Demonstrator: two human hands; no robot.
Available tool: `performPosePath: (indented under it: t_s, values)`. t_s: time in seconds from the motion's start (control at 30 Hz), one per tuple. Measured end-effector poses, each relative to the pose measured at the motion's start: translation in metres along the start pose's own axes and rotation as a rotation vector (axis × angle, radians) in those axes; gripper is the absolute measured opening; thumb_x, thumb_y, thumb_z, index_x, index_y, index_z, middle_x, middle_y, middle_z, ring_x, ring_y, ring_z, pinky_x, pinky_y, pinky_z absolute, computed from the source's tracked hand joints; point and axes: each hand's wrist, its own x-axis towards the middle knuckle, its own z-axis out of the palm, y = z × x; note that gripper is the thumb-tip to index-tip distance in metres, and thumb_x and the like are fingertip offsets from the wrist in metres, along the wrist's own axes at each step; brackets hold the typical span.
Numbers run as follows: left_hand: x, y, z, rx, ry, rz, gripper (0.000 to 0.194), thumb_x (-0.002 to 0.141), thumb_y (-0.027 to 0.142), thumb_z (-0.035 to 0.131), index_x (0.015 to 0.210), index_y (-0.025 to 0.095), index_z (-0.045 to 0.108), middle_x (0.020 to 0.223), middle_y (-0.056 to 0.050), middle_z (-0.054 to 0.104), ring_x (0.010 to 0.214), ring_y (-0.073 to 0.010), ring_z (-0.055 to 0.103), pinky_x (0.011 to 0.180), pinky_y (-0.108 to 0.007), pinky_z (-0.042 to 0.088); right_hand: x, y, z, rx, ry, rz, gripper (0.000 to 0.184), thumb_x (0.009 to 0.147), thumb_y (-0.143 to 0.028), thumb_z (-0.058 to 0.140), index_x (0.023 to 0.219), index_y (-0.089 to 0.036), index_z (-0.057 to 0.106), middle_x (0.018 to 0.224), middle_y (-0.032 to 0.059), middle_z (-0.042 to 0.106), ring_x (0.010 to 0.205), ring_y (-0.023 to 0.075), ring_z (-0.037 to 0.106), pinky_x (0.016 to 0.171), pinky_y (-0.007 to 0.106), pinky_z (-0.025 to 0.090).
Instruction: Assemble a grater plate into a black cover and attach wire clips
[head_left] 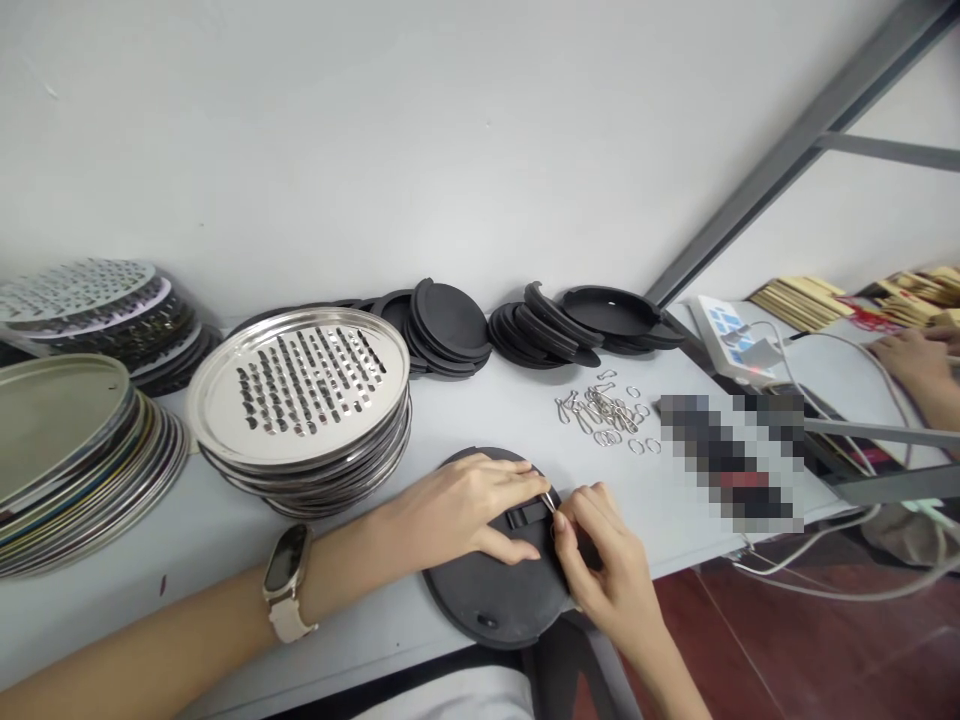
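Note:
A black round disc point(487, 590) lies at the front edge of the grey-white table, with a small raised bracket point(527, 514) on its upper face. My left hand point(472, 500) rests flat on the disc, fingers stretched out and thumb apart, its fingertips beside a small silver metal clip point(551, 499). Thumb and forefinger of my right hand point(604, 550) pinch that clip at the disc's right rim. Part of the clip is hidden by the fingers. Behind my right hand, several loose metal rings and snap hooks point(600, 410) lie in a pile.
Silver plates with rows of raised bits point(307, 385) stand stacked left of the disc, near a stack of thin round sheets point(60, 430). More black discs point(450, 320) lean along the wall. At right are a metal frame point(795, 150), a power strip point(727, 335) and another person's hand point(911, 360).

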Motion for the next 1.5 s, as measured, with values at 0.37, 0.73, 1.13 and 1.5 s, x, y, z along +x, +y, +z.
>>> performPosePath:
  t_s: [0.37, 0.73, 1.13, 1.5]
  values:
    - [-0.002, 0.013, -0.003, 0.005, -0.007, -0.131, 0.085, 0.079, 0.029, 0.070, 0.148, 0.019, 0.023, 0.123, -0.012, 0.061, 0.112, -0.0281, 0.059, 0.094, -0.041, 0.049, 0.002, 0.000, 0.000, -0.006, -0.008, -0.005, 0.021, 0.094, -0.012, 0.040, 0.077, -0.022, 0.036, 0.070, -0.0012, 0.038, 0.068, 0.0178, 0.037, 0.067, 0.035, 0.034]
    - [-0.015, 0.025, 0.012, 0.277, 0.137, -0.323, 0.055, 0.088, 0.025, 0.048, 0.138, 0.004, 0.038, 0.137, -0.023, 0.050, 0.129, -0.0319, 0.047, 0.104, -0.046, 0.043, 0.027, 0.000, -0.008, 0.168, -0.061, 0.248, 0.026, 0.099, -0.033, 0.039, 0.075, -0.022, 0.042, 0.069, -0.0021, 0.045, 0.067, 0.0164, 0.046, 0.065, 0.030, 0.039]
    - [-0.002, 0.006, 0.019, 0.475, 0.248, -0.520, 0.060, 0.088, 0.030, 0.046, 0.141, 0.002, 0.036, 0.148, -0.023, 0.035, 0.137, -0.0408, 0.031, 0.106, -0.059, 0.032, 0.088, 0.020, -0.007, 0.177, -0.089, 0.098, 0.020, 0.097, -0.033, 0.045, 0.087, -0.021, 0.059, 0.082, 0.0014, 0.060, 0.077, 0.0173, 0.055, 0.071, 0.030, 0.043]
    - [-0.002, 0.006, 0.017, 0.491, 0.201, -0.538, 0.061, 0.089, 0.028, 0.041, 0.144, 0.004, 0.031, 0.150, -0.018, 0.035, 0.137, -0.0361, 0.032, 0.108, -0.053, 0.032, 0.080, 0.014, -0.005, 0.096, -0.029, -0.007, 0.010, 0.094, -0.021, 0.051, 0.093, -0.021, 0.060, 0.086, 0.0044, 0.060, 0.084, 0.0194, 0.056, 0.078, 0.033, 0.045]
